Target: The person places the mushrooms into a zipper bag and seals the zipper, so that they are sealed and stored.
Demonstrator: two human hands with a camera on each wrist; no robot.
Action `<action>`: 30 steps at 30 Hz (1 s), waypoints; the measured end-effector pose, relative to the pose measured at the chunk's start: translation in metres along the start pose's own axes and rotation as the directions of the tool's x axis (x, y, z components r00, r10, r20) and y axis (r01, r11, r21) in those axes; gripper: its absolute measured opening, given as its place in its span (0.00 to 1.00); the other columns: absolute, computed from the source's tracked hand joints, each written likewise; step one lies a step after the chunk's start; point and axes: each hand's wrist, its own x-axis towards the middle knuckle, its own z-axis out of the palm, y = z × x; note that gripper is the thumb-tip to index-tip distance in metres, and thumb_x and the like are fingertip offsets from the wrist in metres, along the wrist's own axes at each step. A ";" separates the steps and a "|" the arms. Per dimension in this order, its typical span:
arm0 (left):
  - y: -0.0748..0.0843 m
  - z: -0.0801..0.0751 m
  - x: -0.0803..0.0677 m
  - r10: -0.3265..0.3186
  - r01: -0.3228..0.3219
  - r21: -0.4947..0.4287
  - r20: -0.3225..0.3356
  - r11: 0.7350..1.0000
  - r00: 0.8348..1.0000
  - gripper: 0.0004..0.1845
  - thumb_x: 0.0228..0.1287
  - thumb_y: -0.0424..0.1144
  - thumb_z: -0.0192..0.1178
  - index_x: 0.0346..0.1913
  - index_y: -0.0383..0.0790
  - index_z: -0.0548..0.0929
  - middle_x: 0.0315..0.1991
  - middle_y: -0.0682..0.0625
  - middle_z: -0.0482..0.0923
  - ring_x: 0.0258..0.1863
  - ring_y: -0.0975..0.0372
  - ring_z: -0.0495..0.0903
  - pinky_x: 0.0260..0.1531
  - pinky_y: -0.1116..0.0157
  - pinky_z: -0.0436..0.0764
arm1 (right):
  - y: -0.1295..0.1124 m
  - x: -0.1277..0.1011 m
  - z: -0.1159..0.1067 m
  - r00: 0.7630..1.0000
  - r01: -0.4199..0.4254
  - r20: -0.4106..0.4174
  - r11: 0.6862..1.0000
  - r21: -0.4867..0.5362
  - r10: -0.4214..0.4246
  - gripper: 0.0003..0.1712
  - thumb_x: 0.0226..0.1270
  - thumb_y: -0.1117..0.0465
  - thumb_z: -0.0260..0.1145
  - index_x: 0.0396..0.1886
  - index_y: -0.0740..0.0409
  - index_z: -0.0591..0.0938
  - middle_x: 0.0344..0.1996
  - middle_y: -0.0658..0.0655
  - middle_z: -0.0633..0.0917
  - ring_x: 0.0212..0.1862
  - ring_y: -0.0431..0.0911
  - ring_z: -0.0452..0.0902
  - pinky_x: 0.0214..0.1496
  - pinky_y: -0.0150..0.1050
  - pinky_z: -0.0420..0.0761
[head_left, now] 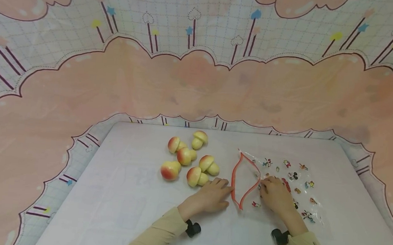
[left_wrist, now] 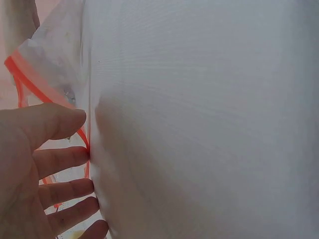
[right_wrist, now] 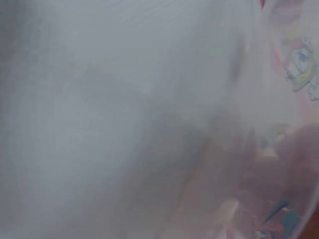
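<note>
A clear zip bag printed with small cartoon figures lies on the table, its red-rimmed mouth gaping toward the left. My left hand rests at the mouth's left edge, fingers spread and fairly straight, a fingertip touching the red strip; the left wrist view shows this hand beside the red rim. At the mouth's right edge, my right hand pinches the bag with bent fingers. Its exact fingertip contact is hidden. The right wrist view is blurred, with printed bag film at its right.
Several yellow toy mushrooms with reddish caps lie in a loose group left of the bag, one close by my left hand. Beneath everything is a white table. A patterned cloth hangs behind it.
</note>
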 end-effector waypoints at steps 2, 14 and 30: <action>0.000 0.000 0.000 -0.005 0.005 -0.004 0.004 1.000 1.000 0.28 0.66 0.50 0.57 0.68 0.50 0.70 0.67 0.49 0.66 0.67 0.57 0.65 0.61 0.56 0.71 | 0.000 0.001 -0.002 1.000 -0.022 0.018 0.999 0.033 0.021 0.14 0.69 0.62 0.55 0.40 0.66 0.84 0.40 0.63 0.84 0.44 0.56 0.79 0.46 0.52 0.80; 0.001 0.000 0.001 -0.013 0.013 -0.005 0.014 1.000 1.000 0.28 0.66 0.50 0.57 0.68 0.50 0.70 0.67 0.50 0.66 0.67 0.57 0.64 0.62 0.55 0.71 | -0.005 0.005 -0.024 0.956 -0.190 0.243 0.976 0.101 0.161 0.38 0.76 0.37 0.31 0.30 0.56 0.79 0.21 0.51 0.76 0.27 0.45 0.69 0.28 0.38 0.66; 0.001 -0.002 0.007 0.019 -0.019 0.053 -0.002 0.998 1.000 0.26 0.68 0.50 0.55 0.67 0.51 0.71 0.71 0.57 0.64 0.66 0.61 0.67 0.58 0.59 0.73 | -0.008 0.013 -0.031 0.943 -0.210 0.277 0.975 0.073 0.182 0.40 0.72 0.34 0.44 0.50 0.65 0.82 0.31 0.57 0.87 0.41 0.56 0.82 0.41 0.52 0.79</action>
